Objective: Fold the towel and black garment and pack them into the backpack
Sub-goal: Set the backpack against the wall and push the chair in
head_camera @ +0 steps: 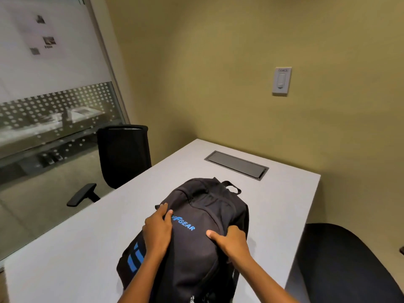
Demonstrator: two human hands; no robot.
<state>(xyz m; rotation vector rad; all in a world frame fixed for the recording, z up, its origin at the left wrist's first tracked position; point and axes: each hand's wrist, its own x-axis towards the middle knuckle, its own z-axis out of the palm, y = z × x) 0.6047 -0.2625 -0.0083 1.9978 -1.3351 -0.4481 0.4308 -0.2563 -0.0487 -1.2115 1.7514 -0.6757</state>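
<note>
The backpack (196, 232) lies flat on the table (72, 248), near your edge and roughly midway between its left and right sides, with its top handle (232, 187) pointing toward the far edge and the cable hatch (237, 164) set into the table. It looks zipped or nearly so; no towel and no black garment shows anywhere, so you cannot tell whether they are already inside or off to one side.

Starting at the left, past the table's left edge, a black chair (123, 154) stands clear of your work. Your left hand (157, 230) rests on the bag's left shoulder beside the blue lettering (183, 224), fingers curled over and pinching a fold of fabric. Your right hand (231, 239) grips the bag's right side, thumb on top and fingers tucked under a bunch of cloth. Both hands are closed on the bag, not spread wide.

If you are steadying it to work the zipper (209, 199), keep the left hand pressing down as an anchor and let the right travel along the zip line, pulling the fabric taut so the teeth do not snag. A second chair (349, 263) sits beyond the right edge.
</note>
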